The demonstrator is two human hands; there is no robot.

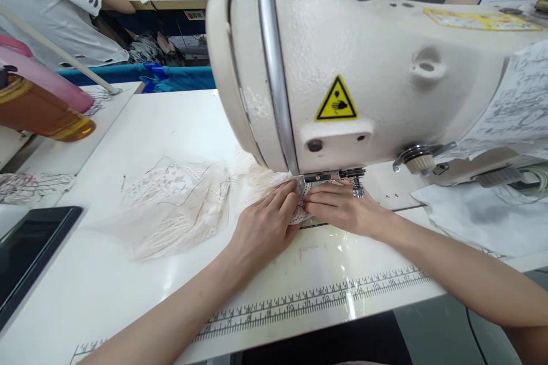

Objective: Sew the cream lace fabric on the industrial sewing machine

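Both hands press flat on a piece of white lace fabric [180, 205] right under the head of the sewing machine [363, 68]. The left hand [265, 225] lies with fingers stretched forward and close together, pinning the lace to the desk [128, 296]; the right hand [342, 205] rests beside it, fingertips touching those of the left, just in front of the presser foot [319, 178]. Neither hand grips anything; they seem to hold the lace taut and level so that its edge feeds straight. Most of the lace trails loose to the left, spread over the desk with dark threads lying across it. A printed ruler [308, 299] runs along the desk's near edge, well apart from the hands. To the far left lie a dark tablet [29, 251] and an amber bottle [38, 111]; papers [483, 217] sit on the right. Between lace and ruler the desk leaves room to slide.
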